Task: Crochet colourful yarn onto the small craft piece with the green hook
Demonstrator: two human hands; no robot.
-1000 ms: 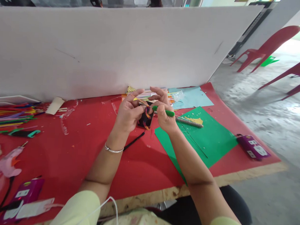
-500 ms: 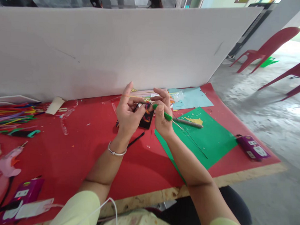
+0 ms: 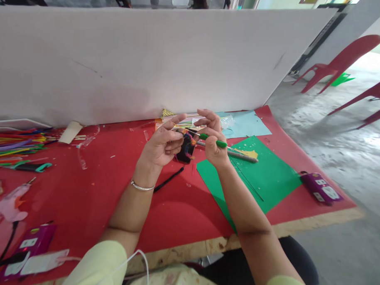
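Observation:
My right hand (image 3: pixel 213 139) is closed around the green grip of a crochet hook (image 3: pixel 215 141), its upper fingers raised and curled. The hook's thin metal shaft points left toward my left hand (image 3: pixel 163 143). My left fingers pinch a small piece of multicoloured yarn work (image 3: pixel 189 143) in orange, blue and purple, which hangs between the hands. The fingers partly cover it, so its shape is hard to make out. Beneath it on the table lies a dark, flat, phone-like object (image 3: pixel 183 156), mostly hidden. A black strip (image 3: pixel 169 179) lies below my left hand.
On the red table (image 3: pixel 113 206) are a green sheet (image 3: pixel 270 174), a grey rod (image 3: pixel 244 156), a light blue sheet (image 3: pixel 249 123) and purple boxes (image 3: pixel 321 188). Colourful pipe cleaners (image 3: pixel 18 145) and a pink glue gun (image 3: pixel 11 205) lie left. A white board (image 3: pixel 133 61) stands behind.
My left hand has turned, its raised index finger coming down to the yarn work. The right hand has shifted slightly right with the hook, and more of the yarn work shows.

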